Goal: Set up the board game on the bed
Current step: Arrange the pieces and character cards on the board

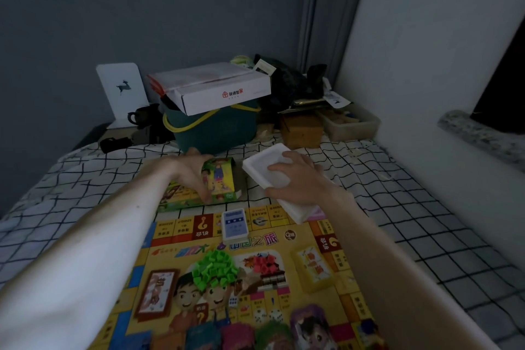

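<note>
Game board (255,278) nearest; left hand (193,173) grips game box (218,182), right hand (301,179) grips white tray (264,162).

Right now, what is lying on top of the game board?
On the game board: green houses, red houses, a blue card deck, a yellow deck, dice. The right hand holds a white tray, covering the board's far corner.

Card deck (235,225) on game board (326,307)

Dim bluish light fills my view with soft, weak shadows and no glare, my forearms blur and stretch at the wide-angle lower corners, and the cards at the bottom edge smear out of focus.
</note>
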